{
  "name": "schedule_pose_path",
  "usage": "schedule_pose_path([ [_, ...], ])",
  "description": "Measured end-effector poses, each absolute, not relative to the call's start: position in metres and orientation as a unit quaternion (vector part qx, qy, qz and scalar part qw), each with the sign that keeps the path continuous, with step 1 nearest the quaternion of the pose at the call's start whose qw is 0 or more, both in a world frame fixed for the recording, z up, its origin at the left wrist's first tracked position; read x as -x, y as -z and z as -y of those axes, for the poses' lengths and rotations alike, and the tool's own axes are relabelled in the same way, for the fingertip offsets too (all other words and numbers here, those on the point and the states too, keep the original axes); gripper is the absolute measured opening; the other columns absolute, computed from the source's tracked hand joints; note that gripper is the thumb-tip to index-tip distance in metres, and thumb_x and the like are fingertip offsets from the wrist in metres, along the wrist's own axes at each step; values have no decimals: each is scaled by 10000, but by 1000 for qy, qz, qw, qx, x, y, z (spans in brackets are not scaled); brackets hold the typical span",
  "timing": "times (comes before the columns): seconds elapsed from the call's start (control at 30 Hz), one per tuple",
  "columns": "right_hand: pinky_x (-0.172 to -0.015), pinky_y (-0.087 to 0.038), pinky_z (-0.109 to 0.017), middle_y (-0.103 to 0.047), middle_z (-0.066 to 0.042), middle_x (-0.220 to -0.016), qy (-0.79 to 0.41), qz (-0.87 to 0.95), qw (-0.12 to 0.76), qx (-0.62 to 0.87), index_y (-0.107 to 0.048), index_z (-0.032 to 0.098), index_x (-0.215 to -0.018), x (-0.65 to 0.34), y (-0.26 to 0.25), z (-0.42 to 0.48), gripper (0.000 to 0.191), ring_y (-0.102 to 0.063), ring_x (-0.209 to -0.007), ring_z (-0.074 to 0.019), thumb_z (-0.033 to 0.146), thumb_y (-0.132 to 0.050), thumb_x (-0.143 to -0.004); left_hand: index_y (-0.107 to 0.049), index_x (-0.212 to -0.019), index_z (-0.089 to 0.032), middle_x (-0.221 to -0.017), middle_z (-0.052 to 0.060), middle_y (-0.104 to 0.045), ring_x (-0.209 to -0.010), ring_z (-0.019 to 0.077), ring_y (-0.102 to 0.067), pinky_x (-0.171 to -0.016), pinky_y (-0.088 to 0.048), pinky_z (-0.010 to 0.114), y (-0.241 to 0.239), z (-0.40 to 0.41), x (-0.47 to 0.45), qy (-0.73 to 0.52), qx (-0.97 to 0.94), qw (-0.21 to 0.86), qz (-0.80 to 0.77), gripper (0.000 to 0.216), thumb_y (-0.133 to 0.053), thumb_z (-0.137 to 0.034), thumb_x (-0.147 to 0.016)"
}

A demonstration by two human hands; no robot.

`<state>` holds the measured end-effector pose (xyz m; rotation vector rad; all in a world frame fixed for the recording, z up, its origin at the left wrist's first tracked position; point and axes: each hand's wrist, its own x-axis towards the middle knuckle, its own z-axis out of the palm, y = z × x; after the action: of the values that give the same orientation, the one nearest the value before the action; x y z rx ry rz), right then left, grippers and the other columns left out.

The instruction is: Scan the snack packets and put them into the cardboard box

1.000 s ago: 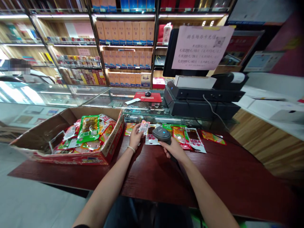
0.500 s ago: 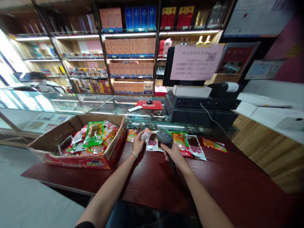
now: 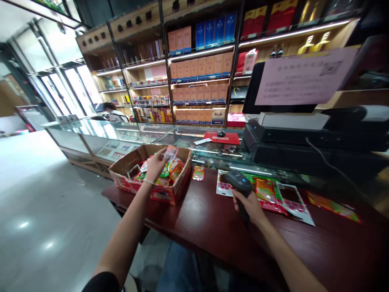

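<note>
My left hand (image 3: 156,166) is closed on a small pink-and-clear snack packet (image 3: 171,153) and holds it above a cardboard box (image 3: 164,196). Inside the box lie several colourful snack packets (image 3: 174,169), partly hidden by my hand. In my right hand (image 3: 249,205) is a black barcode scanner (image 3: 239,181), gripped by its handle over the dark red table (image 3: 206,213). A white packet (image 3: 223,184) lies just behind the scanner. Right of it are a red-and-orange packet (image 3: 265,190) and a white packet with a dark window (image 3: 293,198).
A small orange-green packet (image 3: 198,173) lies right of the box, and another flat packet (image 3: 332,206) at the far right. Behind stand a glass counter (image 3: 188,140), a mouse (image 3: 221,133) and a black till (image 3: 279,146). A person (image 3: 112,112) sits far back.
My left hand has carried the small packet left, from the table to above the box. The right hand still holds the scanner near the packets. The view has turned left.
</note>
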<state>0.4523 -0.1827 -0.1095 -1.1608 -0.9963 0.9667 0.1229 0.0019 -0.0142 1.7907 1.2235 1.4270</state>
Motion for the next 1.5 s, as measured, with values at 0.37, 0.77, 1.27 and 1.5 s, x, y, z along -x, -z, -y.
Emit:
schedule_pose_path([
  [0.37, -362, -400, -205, -557, 37, -507, -422, 456, 587, 519, -604, 160, -735, -432, 93, 173, 402, -508, -353, -96, 533, -753, -740, -723, -1103, -201, -1120, 78, -732, -1059, 261, -665, -1004, -479, 413, 23, 17, -113, -446, -742, 138, -482, 285, -601, -219, -846],
  [0.77, -333, -400, -201, -555, 57, -500, -395, 410, 612, 549, -614, 180, -824, -472, 104, 177, 363, -498, -334, -98, 509, -748, -746, -680, -1160, -166, -1197, 111, -689, -1153, 237, -617, -1056, -444, 380, 97, 17, -279, -369, -806, 258, -385, 319, -564, -178, -864],
  [1.27, -317, -397, -196, -554, 63, -505, -422, 359, 638, 534, -619, 162, -903, -480, 118, 175, 374, -485, -322, -92, 484, -750, -767, -628, -1129, -151, -1156, 155, -659, -1110, 264, -600, -980, -447, 367, 169, -14, -309, -223, -863, 77, -446, 286, -584, -290, -883],
  [1.5, -300, -377, -195, -554, 61, -499, -432, 351, 631, 540, -620, 163, -901, -480, 118, 175, 393, -492, -316, -101, 496, -759, -744, -619, -1031, -132, -1061, 161, -663, -1039, 246, -623, -918, -458, 336, 154, 11, -315, -112, -877, 72, -463, 263, -454, -45, -845],
])
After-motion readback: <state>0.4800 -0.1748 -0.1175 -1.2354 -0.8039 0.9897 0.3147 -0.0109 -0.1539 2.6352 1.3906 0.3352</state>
